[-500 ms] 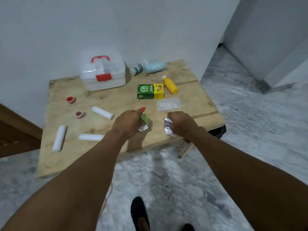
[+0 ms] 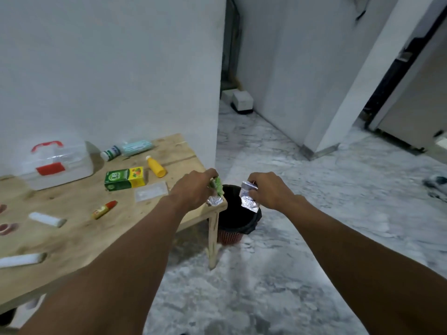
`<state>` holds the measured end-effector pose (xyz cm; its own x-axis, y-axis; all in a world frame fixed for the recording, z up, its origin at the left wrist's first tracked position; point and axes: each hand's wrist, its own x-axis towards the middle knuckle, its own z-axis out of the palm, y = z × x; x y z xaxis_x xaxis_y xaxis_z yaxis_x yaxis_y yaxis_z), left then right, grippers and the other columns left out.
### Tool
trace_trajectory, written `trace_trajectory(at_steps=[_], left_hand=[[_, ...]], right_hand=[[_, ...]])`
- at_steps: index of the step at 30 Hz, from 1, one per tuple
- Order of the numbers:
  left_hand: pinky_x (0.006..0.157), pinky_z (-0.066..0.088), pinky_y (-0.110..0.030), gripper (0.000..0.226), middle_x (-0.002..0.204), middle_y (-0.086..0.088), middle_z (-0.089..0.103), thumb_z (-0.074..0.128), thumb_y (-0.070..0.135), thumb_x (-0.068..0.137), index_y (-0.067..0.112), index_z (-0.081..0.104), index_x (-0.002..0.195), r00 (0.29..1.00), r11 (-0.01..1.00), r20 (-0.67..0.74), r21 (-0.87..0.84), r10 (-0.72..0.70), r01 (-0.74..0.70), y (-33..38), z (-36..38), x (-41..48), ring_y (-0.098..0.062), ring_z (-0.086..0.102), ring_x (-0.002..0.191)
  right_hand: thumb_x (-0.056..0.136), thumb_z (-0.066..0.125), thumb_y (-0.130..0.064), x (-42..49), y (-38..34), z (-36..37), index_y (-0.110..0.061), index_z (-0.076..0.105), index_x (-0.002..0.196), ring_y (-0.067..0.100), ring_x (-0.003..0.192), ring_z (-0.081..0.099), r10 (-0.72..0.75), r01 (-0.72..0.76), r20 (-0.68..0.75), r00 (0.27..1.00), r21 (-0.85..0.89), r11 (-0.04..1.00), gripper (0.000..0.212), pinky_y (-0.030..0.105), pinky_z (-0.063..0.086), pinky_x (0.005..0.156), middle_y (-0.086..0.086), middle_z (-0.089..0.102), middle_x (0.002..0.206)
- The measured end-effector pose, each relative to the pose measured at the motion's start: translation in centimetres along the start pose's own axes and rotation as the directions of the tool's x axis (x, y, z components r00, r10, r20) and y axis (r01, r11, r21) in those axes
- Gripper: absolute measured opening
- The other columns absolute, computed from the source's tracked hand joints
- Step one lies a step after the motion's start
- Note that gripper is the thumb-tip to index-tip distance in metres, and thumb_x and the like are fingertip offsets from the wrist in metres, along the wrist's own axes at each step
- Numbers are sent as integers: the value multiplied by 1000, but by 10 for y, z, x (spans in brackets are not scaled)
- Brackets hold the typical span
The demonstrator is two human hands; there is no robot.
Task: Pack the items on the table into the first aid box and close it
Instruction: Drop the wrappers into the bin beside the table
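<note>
A marble-patterned floor and white walls frame a low wooden table at nine o'clock. Nearest, both hands hang over a dark bin off the table's corner: the left hand pinches a green and silver blister strip, and the right hand grips a silver foil strip. I'd judge this a sorting step, spent packs being binned rather than packed. Further along the tabletop lie a red-tipped tube, white rolls, a green and yellow carton and a yellow bottle. At ten o'clock, by the wall, sits the first aid box, lid closed. Next it needs opening.
</note>
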<state>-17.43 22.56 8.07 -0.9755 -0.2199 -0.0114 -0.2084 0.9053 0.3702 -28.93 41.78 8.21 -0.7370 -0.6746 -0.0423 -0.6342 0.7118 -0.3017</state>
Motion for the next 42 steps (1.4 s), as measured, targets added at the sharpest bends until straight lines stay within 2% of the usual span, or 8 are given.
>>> trace_trajectory(at_steps=[7,18,22,29,32,35,39,42], left_hand=[[81,48,-39,39,115,-17,67,64,26,93,22,53,130,999,998,20,29,47,-48,42,9,108,-38,61,102],[84,46,-39,33,118,-20,64,57,20,97,16,54,129,992,1000,124,-12,-6,7,36,36,293,-37,59,106],[85,51,-41,29,115,-17,65,59,24,96,21,55,124,973,991,199,-34,-120,130,20,69,326,-38,61,102],[79,47,-41,43,120,-15,64,50,7,95,20,46,135,899,936,258,93,-353,341,-17,174,361,-37,62,107],[66,43,-40,50,107,-15,63,45,1,93,18,40,139,837,910,358,121,-413,397,-37,239,365,-36,63,96],[70,48,-43,59,99,-14,59,46,-2,89,16,34,144,768,887,453,148,-453,437,-65,307,369,-36,63,96],[72,47,-42,57,108,-13,62,46,-1,90,15,33,144,754,878,452,204,-476,432,-109,402,381,-35,64,99],[66,43,-39,52,105,-12,63,47,4,94,13,36,144,787,895,426,213,-447,393,-136,468,379,-35,65,95]], right_hand=[[83,57,-11,64,73,-26,-11,64,92,32,86,62,20,-20,-37,999,4,1000,11,29,38,65,10,67,92],[82,60,-11,229,175,-43,-10,67,97,35,93,62,49,-49,-38,998,11,999,16,29,38,69,12,70,97],[82,60,-11,282,197,-12,-11,67,98,35,94,62,-37,40,148,988,-18,999,17,31,40,70,12,70,100],[87,58,-13,366,233,101,-11,65,108,33,101,63,-204,230,425,882,-8,973,22,34,50,80,11,67,108],[87,57,-10,382,257,174,-9,64,103,33,101,63,-214,241,518,828,17,970,18,35,52,80,12,66,109],[90,58,-14,391,281,249,-8,58,94,35,97,62,-235,280,596,768,18,960,7,35,48,76,15,63,105],[92,54,-16,409,314,356,-9,56,97,34,88,57,-273,312,613,742,45,949,9,40,50,77,14,59,102],[91,56,-13,415,336,428,-5,56,96,37,88,59,-324,356,623,712,77,931,9,42,50,73,17,59,99]])
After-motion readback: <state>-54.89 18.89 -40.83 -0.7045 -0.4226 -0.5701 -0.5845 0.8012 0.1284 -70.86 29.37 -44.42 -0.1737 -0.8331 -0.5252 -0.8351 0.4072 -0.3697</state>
